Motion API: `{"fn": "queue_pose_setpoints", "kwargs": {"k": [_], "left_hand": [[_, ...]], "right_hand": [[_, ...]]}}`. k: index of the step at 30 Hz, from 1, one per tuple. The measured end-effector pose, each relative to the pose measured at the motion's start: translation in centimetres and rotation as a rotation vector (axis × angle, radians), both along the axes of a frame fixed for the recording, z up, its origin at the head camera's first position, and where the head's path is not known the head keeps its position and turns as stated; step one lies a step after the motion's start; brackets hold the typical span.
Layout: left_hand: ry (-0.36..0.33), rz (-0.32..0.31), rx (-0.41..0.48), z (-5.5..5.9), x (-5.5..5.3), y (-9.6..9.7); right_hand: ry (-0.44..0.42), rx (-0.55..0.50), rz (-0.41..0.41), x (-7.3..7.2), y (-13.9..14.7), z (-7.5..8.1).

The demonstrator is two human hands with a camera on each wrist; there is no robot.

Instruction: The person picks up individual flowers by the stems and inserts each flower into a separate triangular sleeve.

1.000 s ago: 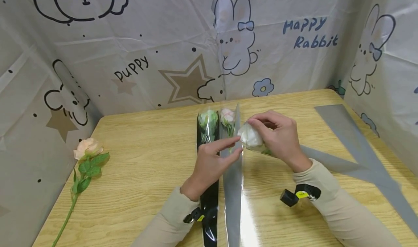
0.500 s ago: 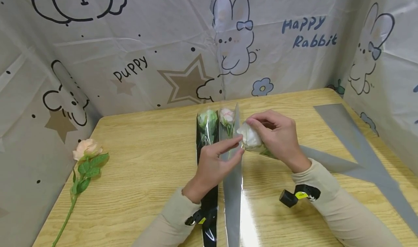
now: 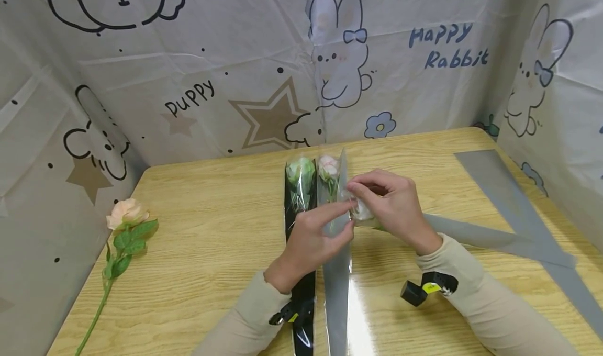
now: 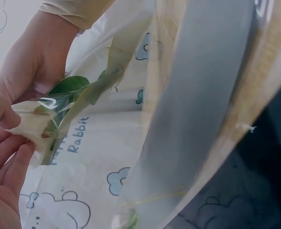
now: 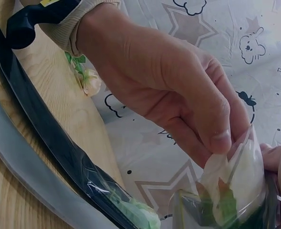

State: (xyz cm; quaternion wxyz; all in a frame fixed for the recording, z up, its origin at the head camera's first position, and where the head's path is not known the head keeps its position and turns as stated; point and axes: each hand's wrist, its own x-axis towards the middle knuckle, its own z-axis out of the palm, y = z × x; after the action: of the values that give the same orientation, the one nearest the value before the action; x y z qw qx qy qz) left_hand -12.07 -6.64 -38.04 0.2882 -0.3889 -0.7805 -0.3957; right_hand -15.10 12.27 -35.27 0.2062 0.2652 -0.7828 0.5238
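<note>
A white rose (image 3: 363,211) in a clear sleeve (image 4: 50,101) sits between a person's two hands at the tabletop (image 3: 212,214). The right hand (image 3: 391,207) pinches the sleeve's edge between thumb and forefinger; the left hand (image 3: 316,241), thumb and forefinger parted, touches the flower end from the opposite side, though whether it grips cannot be told. Just ahead of the left hand lie a green flower (image 3: 300,173) in a black wrapper (image 3: 303,314) and a pink flower (image 3: 328,167) in a gray wrapper (image 3: 336,293). Gray strips (image 3: 499,186) cross right of the right hand; a peach rose (image 3: 126,214) lies well left of the left hand.
</note>
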Motion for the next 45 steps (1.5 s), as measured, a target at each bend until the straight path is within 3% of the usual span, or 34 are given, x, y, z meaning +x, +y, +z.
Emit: {"fn": "queue_pose_setpoints", "kwargs": {"k": [9, 23, 35, 45], "left_hand": [[-0.048, 0.0, -0.06, 0.28, 0.2, 0.07], [-0.069, -0.028, -0.064, 0.44, 0.37, 0.04], [-0.132, -0.106, -0.021, 0.09, 0.17, -0.03], [-0.113, -0.179, 0.004, -0.22, -0.16, -0.18]], "right_hand": [[0.009, -0.008, -0.008, 0.16, 0.08, -0.06], [0.016, -0.028, 0.013, 0.48, -0.24, 0.11], [-0.006, -0.031, 0.033, 0.67, -0.47, 0.03], [-0.002, -0.062, 0.086, 0.67, -0.62, -0.18]]}}
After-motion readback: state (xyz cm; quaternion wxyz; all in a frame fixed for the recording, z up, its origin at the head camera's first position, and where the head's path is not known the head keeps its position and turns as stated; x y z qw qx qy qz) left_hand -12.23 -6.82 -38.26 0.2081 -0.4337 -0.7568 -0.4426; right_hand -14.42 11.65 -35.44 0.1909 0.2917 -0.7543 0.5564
